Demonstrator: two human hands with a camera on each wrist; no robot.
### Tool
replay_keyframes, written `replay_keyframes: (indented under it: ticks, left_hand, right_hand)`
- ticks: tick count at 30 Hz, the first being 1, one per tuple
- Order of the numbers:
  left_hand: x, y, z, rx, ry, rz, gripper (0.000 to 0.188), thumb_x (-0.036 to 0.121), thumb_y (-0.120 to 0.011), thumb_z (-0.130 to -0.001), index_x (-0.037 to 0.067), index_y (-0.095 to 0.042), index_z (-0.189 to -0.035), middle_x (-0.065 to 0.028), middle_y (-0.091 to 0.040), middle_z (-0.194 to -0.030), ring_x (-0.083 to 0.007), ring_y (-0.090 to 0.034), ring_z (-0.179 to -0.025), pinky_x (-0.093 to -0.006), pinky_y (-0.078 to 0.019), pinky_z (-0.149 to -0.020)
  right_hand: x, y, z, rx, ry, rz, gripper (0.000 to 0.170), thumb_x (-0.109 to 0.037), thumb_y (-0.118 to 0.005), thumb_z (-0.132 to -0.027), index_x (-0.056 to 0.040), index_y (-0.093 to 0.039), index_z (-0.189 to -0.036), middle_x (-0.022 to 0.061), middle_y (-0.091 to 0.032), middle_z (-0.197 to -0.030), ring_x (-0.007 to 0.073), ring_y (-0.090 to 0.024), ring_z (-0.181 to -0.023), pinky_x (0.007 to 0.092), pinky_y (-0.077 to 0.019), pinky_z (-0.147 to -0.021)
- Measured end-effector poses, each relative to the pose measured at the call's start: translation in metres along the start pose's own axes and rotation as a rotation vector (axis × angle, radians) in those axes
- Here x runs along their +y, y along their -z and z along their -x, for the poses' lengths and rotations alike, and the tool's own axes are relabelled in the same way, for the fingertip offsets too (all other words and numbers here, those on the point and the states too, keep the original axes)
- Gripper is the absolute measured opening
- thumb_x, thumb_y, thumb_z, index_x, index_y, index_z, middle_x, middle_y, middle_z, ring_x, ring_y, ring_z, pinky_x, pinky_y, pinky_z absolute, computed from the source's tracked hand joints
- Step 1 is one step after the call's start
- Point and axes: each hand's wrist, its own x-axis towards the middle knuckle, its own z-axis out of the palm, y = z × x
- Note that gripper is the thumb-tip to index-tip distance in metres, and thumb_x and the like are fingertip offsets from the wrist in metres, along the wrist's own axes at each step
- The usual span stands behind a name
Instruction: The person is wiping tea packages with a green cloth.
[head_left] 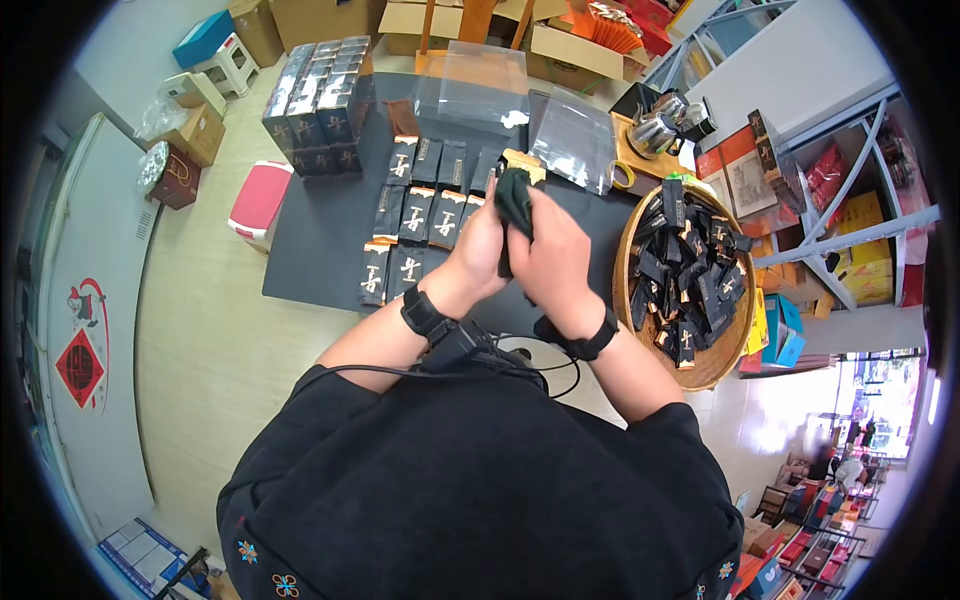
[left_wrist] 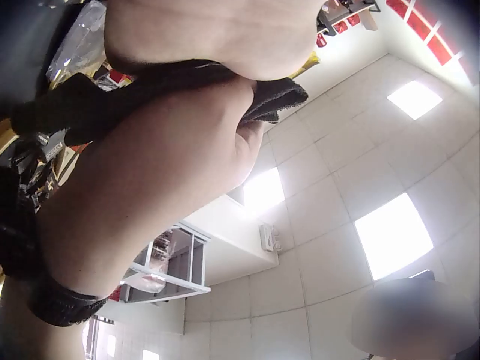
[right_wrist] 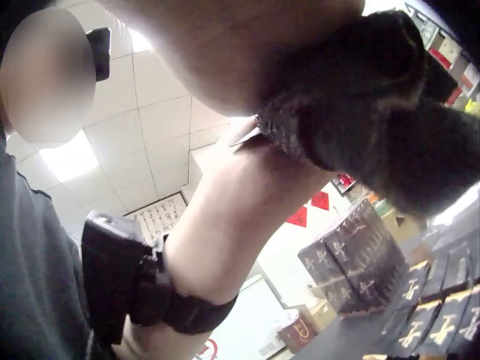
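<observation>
A dark cloth (head_left: 514,200) is bunched between the two hands, above the far part of the black table. The left hand (head_left: 480,245) holds it from the left side, fingers mostly hidden behind the cloth. From the other side the right hand (head_left: 556,255) grips it with curled fingers. In the left wrist view the cloth (left_wrist: 279,99) pokes out between the palms. Dark fabric (right_wrist: 337,97) fills much of the right wrist view's upper right. Below the hands lie rows of black packets (head_left: 414,215) with gold marks.
A round basket (head_left: 622,290) of loose black packets stands right of the table (head_left: 320,240). Stacked boxes (head_left: 320,110) occupy the far left corner. Clear plastic sheets (head_left: 575,135) lie at the back, near yellow tape (head_left: 623,176) and metal pots (head_left: 655,133). A pink-lidded bin (head_left: 262,197) is at left.
</observation>
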Motion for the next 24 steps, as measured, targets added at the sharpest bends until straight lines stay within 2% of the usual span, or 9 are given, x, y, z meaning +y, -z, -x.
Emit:
replay_keyframes:
  ticks: [4,5,8,11,15,18,19,20,24]
  left_hand:
    - [0.000,-0.016,0.007,0.051,0.020,0.052,0.048,0.047,-0.027,-0.109,0.016,-0.051,-0.135,-0.0037,-0.059,-0.126,-0.0165,-0.059,-0.117,-0.0348,-0.0496,-0.099]
    - [-0.004,-0.023,0.006,0.068,-0.048,0.046,0.043,0.042,-0.026,-0.111,0.018,-0.044,-0.141,-0.0024,-0.057,-0.130,-0.0160,-0.058,-0.119,-0.0348,-0.0496,-0.100]
    - [-0.004,-0.018,0.007,0.013,0.026,0.051,0.039,0.036,-0.025,-0.111,0.020,-0.036,-0.146,-0.0027,-0.055,-0.134,-0.0164,-0.057,-0.121,-0.0351,-0.0488,-0.101]
    - [-0.009,-0.015,0.006,0.072,-0.048,0.066,0.040,0.038,-0.026,-0.111,0.019,-0.039,-0.143,-0.0045,-0.057,-0.130,-0.0166,-0.059,-0.116,-0.0355,-0.0495,-0.099]
    - [0.002,-0.008,0.011,0.040,-0.088,0.011,0.054,0.047,-0.028,-0.109,0.005,-0.054,-0.131,-0.0091,-0.065,-0.118,-0.0188,-0.064,-0.106,-0.0356,-0.0510,-0.096]
    - [-0.003,-0.020,0.014,-0.010,-0.146,-0.091,0.044,0.039,-0.030,-0.111,0.014,-0.041,-0.145,-0.0060,-0.059,-0.129,-0.0172,-0.059,-0.115,-0.0352,-0.0495,-0.099]
    - [-0.007,-0.022,0.014,0.001,-0.109,-0.080,0.042,0.034,-0.032,-0.111,0.019,-0.032,-0.150,-0.0041,-0.053,-0.137,-0.0165,-0.056,-0.120,-0.0348,-0.0480,-0.102]
    - [-0.010,-0.025,0.014,0.033,-0.092,-0.094,0.044,0.030,-0.035,-0.110,0.018,-0.029,-0.152,-0.0045,-0.052,-0.139,-0.0168,-0.057,-0.120,-0.0340,-0.0481,-0.102]
    - [-0.005,-0.024,0.017,0.053,-0.104,-0.373,0.047,0.037,-0.043,-0.108,0.012,-0.041,-0.148,-0.0069,-0.054,-0.135,-0.0140,-0.054,-0.119,-0.0294,-0.0462,-0.099]
  right_hand:
    - [0.008,0.000,-0.012,0.034,-0.010,0.051,0.036,-0.011,-0.068,-0.080,-0.0045,-0.063,-0.115,0.0143,-0.070,-0.095,0.0329,-0.069,-0.085,0.0424,-0.0557,-0.071]
    - [0.013,-0.001,-0.019,0.081,-0.015,0.090,0.034,-0.011,-0.067,-0.081,-0.0039,-0.063,-0.114,0.0142,-0.070,-0.095,0.0334,-0.069,-0.085,0.0423,-0.0556,-0.071]
    - [0.020,0.003,-0.028,-0.019,-0.227,0.076,0.037,-0.012,-0.066,-0.081,-0.0047,-0.062,-0.117,0.0158,-0.070,-0.101,0.0344,-0.068,-0.091,0.0426,-0.0557,-0.074]
    - [0.016,-0.001,-0.001,0.065,-0.069,0.040,0.039,-0.012,-0.068,-0.079,-0.0055,-0.062,-0.118,0.0160,-0.069,-0.099,0.0350,-0.068,-0.089,0.0432,-0.0557,-0.074]
    - [-0.007,0.008,0.029,-0.062,0.016,-0.070,0.042,-0.004,-0.068,-0.076,-0.0053,-0.061,-0.117,0.0167,-0.068,-0.096,0.0361,-0.069,-0.089,0.0435,-0.0554,-0.074]
    - [0.007,0.005,0.018,0.040,-0.168,-0.043,0.040,-0.006,-0.067,-0.079,-0.0046,-0.059,-0.118,0.0190,-0.069,-0.098,0.0385,-0.068,-0.088,0.0451,-0.0550,-0.074]
    - [0.011,0.008,0.012,0.053,-0.279,-0.060,0.036,-0.008,-0.065,-0.085,-0.0031,-0.058,-0.119,0.0223,-0.069,-0.101,0.0416,-0.067,-0.090,0.0462,-0.0543,-0.076]
    - [0.011,0.014,0.008,0.054,-0.400,-0.161,0.031,-0.010,-0.062,-0.091,-0.0014,-0.057,-0.120,0.0241,-0.069,-0.102,0.0422,-0.068,-0.093,0.0449,-0.0539,-0.078]
    - [0.014,0.019,0.029,0.058,-0.417,-0.366,0.031,-0.011,-0.059,-0.097,0.0003,-0.054,-0.125,0.0217,-0.070,-0.102,0.0352,-0.071,-0.095,0.0396,-0.0534,-0.081]
